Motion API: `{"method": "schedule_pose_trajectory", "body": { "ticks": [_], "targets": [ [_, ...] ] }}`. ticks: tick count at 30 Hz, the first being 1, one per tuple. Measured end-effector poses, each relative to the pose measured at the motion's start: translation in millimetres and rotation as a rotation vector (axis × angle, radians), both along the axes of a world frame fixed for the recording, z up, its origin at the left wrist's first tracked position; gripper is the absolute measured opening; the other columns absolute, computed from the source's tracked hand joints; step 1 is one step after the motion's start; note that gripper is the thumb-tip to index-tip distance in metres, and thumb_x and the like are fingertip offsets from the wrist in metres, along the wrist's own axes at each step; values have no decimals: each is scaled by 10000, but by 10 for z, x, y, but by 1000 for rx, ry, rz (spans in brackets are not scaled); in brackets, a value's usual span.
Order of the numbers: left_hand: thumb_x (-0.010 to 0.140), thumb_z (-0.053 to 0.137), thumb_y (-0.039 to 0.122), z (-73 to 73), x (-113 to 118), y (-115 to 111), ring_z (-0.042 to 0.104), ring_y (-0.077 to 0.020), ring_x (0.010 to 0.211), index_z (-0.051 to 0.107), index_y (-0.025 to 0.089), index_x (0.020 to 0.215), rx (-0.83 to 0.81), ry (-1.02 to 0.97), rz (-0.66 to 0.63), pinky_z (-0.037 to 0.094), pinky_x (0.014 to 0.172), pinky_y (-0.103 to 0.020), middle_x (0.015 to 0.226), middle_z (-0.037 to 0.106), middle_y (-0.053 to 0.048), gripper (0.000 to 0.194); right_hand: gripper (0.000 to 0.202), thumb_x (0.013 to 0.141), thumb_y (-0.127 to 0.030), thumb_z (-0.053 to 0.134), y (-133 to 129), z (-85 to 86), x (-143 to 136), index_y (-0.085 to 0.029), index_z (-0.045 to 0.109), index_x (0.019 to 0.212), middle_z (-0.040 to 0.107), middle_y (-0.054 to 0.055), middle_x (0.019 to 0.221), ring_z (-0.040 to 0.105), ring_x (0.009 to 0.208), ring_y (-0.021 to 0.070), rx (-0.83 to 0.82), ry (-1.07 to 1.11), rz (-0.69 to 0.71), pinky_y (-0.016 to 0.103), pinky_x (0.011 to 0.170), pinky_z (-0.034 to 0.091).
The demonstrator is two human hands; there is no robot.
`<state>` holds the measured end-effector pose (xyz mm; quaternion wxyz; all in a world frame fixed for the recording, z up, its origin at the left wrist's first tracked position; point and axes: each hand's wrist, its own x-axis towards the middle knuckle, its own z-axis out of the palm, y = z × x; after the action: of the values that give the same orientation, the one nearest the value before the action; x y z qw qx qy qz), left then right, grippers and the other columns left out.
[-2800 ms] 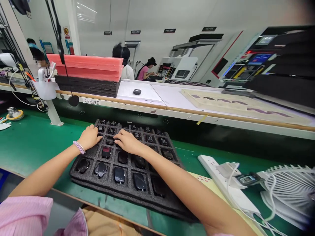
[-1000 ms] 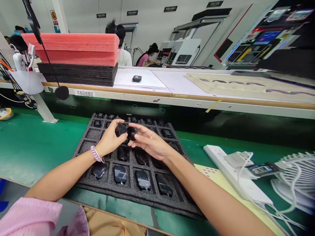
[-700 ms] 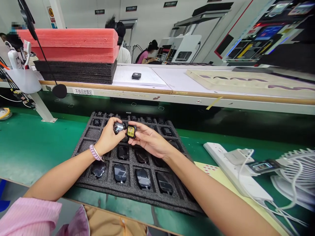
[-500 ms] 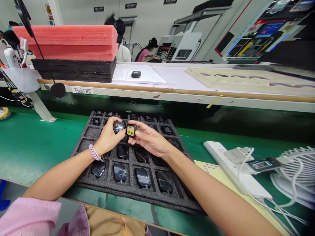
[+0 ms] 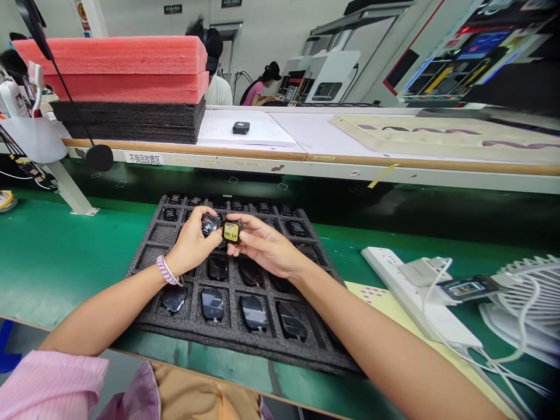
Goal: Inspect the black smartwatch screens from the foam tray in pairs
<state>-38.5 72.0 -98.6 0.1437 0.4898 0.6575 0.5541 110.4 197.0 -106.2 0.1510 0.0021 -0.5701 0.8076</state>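
Observation:
Above a dark foam tray (image 5: 196, 333), my left hand (image 5: 195, 240) grips a dark watch case (image 5: 210, 224) with a lit screen between thumb and fingers. Beside it, my right hand (image 5: 262, 245) holds a second watch case (image 5: 231, 231), whose yellow screen reads 08:14. The two cases are side by side, nearly touching. Several dark watch cases sit in the tray's compartments, among them one in the front row (image 5: 212, 304). Some compartments at the tray's left side hold nothing.
A white power strip (image 5: 420, 297) with cables and a white fan (image 5: 529, 303) stand at the right. Red foam blocks (image 5: 122, 55) and a notebook (image 5: 262, 133) with a small black device (image 5: 241, 127) lie on the shelf. Two people are behind the shelf.
The view has shifted slightly. Both hands keep their grips on the two watch cases, and the right case's screen is turned a little differently.

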Motion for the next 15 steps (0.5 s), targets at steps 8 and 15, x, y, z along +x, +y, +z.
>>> {"method": "schedule_pose_trajectory", "body": {
  "ticks": [8,15],
  "targets": [
    [779,600,227,-4,-5,2,488,-160,871,479,187,1056,0,-1,-3,405,815,-286,967,526,-19,305,477,844,-407,850,-7,8,4,-250,619,1231,657,16,940,651,788,172,19,-20,-9,301,749,534],
    [783,609,220,1,2,-1,499,-163,879,488,193,1065,-16,-2,10,419,808,-282,948,519,-15,308,491,840,-418,849,-7,3,5,-250,615,1237,658,20,950,649,790,178,33,-22,-13,309,751,530]
  ]
}}
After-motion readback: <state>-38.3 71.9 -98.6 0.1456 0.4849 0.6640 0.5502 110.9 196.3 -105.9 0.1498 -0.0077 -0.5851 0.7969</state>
